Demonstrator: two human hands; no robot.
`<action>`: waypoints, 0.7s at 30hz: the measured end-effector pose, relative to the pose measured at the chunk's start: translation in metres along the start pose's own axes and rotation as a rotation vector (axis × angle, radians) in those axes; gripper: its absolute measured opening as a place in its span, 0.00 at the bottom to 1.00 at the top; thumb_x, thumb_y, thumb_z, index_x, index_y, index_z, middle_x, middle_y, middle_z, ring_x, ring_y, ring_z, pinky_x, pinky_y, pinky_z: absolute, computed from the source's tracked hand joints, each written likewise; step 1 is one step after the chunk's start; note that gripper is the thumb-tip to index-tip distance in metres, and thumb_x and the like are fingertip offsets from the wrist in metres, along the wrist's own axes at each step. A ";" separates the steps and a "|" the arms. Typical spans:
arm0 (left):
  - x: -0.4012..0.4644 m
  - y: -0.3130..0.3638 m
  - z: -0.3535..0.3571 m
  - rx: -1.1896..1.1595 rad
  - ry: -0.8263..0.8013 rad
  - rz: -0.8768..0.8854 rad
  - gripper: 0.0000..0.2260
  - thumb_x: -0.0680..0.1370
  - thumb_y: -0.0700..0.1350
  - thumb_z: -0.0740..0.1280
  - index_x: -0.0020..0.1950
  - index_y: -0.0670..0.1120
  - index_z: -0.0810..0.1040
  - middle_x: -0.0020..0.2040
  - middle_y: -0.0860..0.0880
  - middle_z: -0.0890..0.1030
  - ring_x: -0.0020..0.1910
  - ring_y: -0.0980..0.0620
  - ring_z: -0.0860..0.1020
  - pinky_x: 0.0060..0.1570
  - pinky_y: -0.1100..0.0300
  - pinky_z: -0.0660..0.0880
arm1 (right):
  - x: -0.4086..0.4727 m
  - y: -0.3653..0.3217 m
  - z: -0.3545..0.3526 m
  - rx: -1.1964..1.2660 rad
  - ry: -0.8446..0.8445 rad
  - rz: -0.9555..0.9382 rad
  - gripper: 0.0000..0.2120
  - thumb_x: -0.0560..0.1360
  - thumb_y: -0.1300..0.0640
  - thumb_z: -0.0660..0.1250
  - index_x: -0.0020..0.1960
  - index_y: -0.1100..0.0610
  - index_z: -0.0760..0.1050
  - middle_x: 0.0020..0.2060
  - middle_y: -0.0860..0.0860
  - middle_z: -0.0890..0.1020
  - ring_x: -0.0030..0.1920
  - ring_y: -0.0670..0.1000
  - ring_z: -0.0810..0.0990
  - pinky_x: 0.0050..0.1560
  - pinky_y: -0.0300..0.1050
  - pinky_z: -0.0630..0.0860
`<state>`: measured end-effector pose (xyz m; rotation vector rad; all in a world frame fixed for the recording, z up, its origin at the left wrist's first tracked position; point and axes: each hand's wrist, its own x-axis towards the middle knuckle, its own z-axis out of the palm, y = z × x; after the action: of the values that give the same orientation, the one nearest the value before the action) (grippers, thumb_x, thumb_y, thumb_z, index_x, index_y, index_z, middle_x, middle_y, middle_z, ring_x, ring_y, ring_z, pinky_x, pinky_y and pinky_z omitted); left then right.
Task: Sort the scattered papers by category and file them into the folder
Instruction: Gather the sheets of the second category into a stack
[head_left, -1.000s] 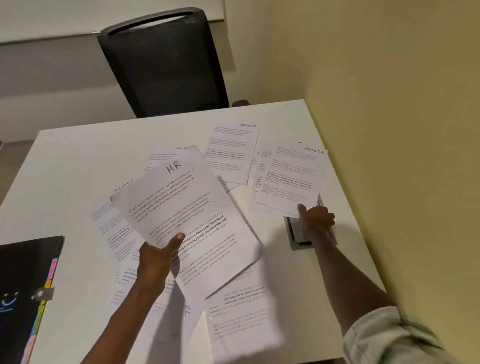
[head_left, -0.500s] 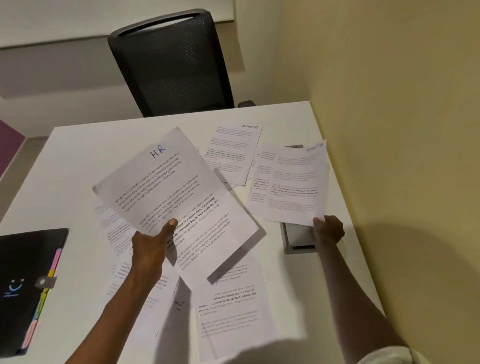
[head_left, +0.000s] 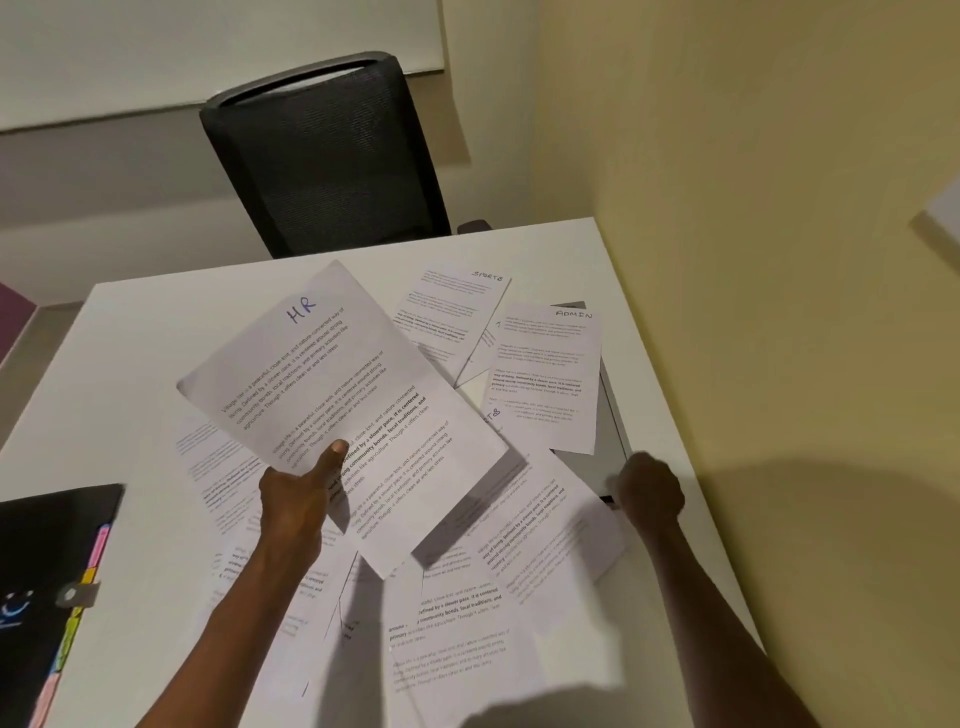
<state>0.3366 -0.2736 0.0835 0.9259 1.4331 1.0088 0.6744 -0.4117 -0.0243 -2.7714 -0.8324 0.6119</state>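
Moved: right hand (head_left: 649, 491) lowered its sheet | black tabbed folder (head_left: 47, 582) at bench (head_left: 119, 343) left edge | left hand (head_left: 293, 501) fingers pinch white HR-marked sheet (head_left: 337, 400) | right fingers curled on blurred white sheet (head_left: 540, 525)

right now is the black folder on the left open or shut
Shut: the black folder lies flat on the table, its strap clasp across the edge beside the coloured tabs.

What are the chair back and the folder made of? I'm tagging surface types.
Chair back: black mesh, probably fabric, with a fine weave showing inside a smooth grey frame. Folder: looks like smooth black plastic with a faint sheen; coloured tabs line its edge.
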 end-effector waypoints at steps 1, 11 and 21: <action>0.000 -0.001 0.000 -0.001 -0.001 -0.002 0.22 0.74 0.40 0.75 0.67 0.46 0.75 0.53 0.53 0.82 0.54 0.47 0.80 0.59 0.48 0.75 | 0.007 -0.010 -0.002 0.059 0.098 -0.106 0.11 0.74 0.54 0.63 0.48 0.62 0.76 0.44 0.59 0.82 0.47 0.61 0.82 0.41 0.45 0.76; 0.014 0.004 -0.016 -0.017 0.055 0.006 0.23 0.74 0.41 0.75 0.68 0.47 0.76 0.59 0.50 0.82 0.58 0.46 0.80 0.63 0.44 0.74 | 0.042 -0.020 0.035 -0.430 -0.121 -0.434 0.27 0.80 0.39 0.45 0.70 0.49 0.70 0.71 0.52 0.70 0.74 0.59 0.62 0.70 0.65 0.55; 0.047 -0.004 -0.039 -0.026 0.115 -0.044 0.26 0.72 0.41 0.77 0.69 0.47 0.76 0.57 0.53 0.83 0.58 0.49 0.80 0.63 0.46 0.75 | 0.046 -0.133 0.043 0.164 0.013 -0.506 0.12 0.76 0.57 0.67 0.56 0.63 0.74 0.50 0.59 0.78 0.52 0.59 0.77 0.54 0.50 0.74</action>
<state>0.2931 -0.2345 0.0663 0.8254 1.5265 1.0596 0.6256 -0.2740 -0.0402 -2.2821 -1.3473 0.5331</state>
